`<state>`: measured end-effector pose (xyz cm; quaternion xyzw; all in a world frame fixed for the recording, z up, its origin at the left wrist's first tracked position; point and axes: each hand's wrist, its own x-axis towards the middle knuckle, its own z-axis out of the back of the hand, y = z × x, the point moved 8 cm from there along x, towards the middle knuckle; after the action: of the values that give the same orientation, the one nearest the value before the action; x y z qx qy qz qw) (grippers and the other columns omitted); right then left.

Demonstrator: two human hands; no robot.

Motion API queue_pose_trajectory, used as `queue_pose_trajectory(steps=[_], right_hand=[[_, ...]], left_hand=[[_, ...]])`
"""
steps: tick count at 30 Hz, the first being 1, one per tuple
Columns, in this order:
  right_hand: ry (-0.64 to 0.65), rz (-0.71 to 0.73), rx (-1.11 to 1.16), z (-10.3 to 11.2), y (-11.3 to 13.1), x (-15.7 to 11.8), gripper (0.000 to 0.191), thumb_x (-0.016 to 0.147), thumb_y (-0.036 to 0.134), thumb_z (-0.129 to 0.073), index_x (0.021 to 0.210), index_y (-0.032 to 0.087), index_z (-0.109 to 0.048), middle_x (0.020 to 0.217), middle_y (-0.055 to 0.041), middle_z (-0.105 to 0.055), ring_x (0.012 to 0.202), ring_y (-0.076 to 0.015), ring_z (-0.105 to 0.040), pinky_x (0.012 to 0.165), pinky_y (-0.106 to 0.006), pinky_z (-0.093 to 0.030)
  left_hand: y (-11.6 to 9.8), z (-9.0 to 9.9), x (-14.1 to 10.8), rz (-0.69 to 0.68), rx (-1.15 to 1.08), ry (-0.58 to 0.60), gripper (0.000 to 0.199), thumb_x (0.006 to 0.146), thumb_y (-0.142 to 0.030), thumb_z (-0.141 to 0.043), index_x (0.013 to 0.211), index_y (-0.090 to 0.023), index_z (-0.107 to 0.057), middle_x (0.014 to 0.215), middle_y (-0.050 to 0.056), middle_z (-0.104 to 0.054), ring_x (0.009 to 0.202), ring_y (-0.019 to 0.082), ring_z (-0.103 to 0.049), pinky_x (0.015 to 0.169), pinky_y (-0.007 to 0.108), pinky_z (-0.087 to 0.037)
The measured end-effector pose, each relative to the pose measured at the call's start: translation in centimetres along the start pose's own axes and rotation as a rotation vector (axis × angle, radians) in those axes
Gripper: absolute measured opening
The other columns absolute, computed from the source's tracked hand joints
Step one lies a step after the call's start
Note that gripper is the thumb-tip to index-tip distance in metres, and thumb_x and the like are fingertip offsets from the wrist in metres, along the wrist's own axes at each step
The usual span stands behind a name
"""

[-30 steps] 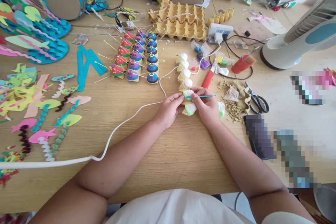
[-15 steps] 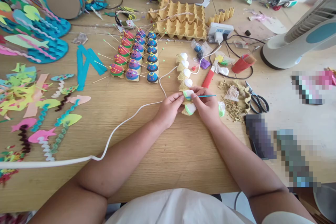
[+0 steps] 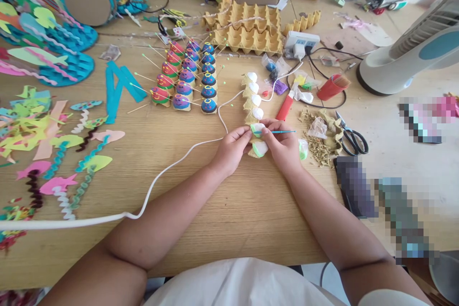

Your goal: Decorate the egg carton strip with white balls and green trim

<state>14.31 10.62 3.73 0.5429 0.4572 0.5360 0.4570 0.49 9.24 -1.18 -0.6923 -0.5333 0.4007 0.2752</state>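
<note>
A strip of egg-carton cups (image 3: 248, 104) runs away from me at the centre, its far cups topped with white clay (image 3: 256, 100). The two nearest cups carry white clay edged in green (image 3: 259, 149). My left hand (image 3: 231, 149) pinches the left side of the strip by the second-nearest cup. In my right hand (image 3: 283, 146) is a thin blue tool (image 3: 281, 132), lying level with its inner end at the green edge of that cup. A small bag with green and white clay (image 3: 303, 149) lies just right of my right hand.
Rows of painted cups (image 3: 185, 76) stand left of the strip. A white cable (image 3: 158, 177) crosses my left forearm. Scissors (image 3: 353, 138), a red-handled tool (image 3: 286, 107), a power strip (image 3: 301, 40) and a fan (image 3: 401, 52) are on the right. Egg cartons (image 3: 247, 28) lie behind.
</note>
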Motion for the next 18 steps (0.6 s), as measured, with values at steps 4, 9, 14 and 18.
queue_pose_trajectory(steps=[4, 9, 14, 18], right_hand=[[-0.011, 0.009, -0.029, 0.16, -0.11, -0.01, 0.029, 0.088, 0.047, -0.08, 0.081, 0.024, -0.064, 0.112, -0.0073, -0.077, 0.107, -0.0222, -0.072, 0.096, -0.04, -0.057], [0.004, 0.023, 0.008, 0.06, -0.14, -0.02, 0.03, 0.088, 0.049, -0.08, 0.083, 0.025, -0.063, 0.117, -0.0071, -0.077, 0.11, -0.0224, -0.072, 0.101, -0.042, -0.057], [-0.001, 0.007, -0.012, 0.01, -0.32, 0.01, 0.034, 0.087, 0.052, -0.08, 0.083, 0.025, -0.061, 0.115, -0.0072, -0.077, 0.107, -0.0219, -0.072, 0.098, -0.041, -0.058], [0.004, 0.014, -0.002, -0.02, -0.39, -0.01, 0.034, 0.087, 0.052, -0.08, 0.083, 0.025, -0.06, 0.117, -0.0076, -0.076, 0.109, -0.0222, -0.072, 0.099, -0.042, -0.058]], left_hand=[[-0.04, 0.01, -0.01, -0.016, 0.021, 0.008, 0.031, 0.083, -0.039, -0.083, 0.105, -0.018, -0.08, 0.104, 0.005, -0.081, 0.09, 0.018, -0.075, 0.079, 0.028, -0.06], [0.0, 0.12, -0.04, -0.013, 0.049, 0.005, 0.031, 0.085, -0.04, -0.081, 0.107, -0.019, -0.08, 0.105, 0.005, -0.081, 0.091, 0.017, -0.074, 0.079, 0.027, -0.059], [0.03, 0.13, -0.07, -0.017, 0.064, 0.012, 0.031, 0.085, -0.041, -0.081, 0.107, -0.02, -0.08, 0.105, 0.005, -0.08, 0.09, 0.017, -0.074, 0.077, 0.027, -0.059], [0.06, 0.08, -0.05, -0.024, 0.07, 0.026, 0.033, 0.085, -0.043, -0.081, 0.108, -0.02, -0.079, 0.106, 0.005, -0.08, 0.09, 0.017, -0.074, 0.077, 0.027, -0.06]])
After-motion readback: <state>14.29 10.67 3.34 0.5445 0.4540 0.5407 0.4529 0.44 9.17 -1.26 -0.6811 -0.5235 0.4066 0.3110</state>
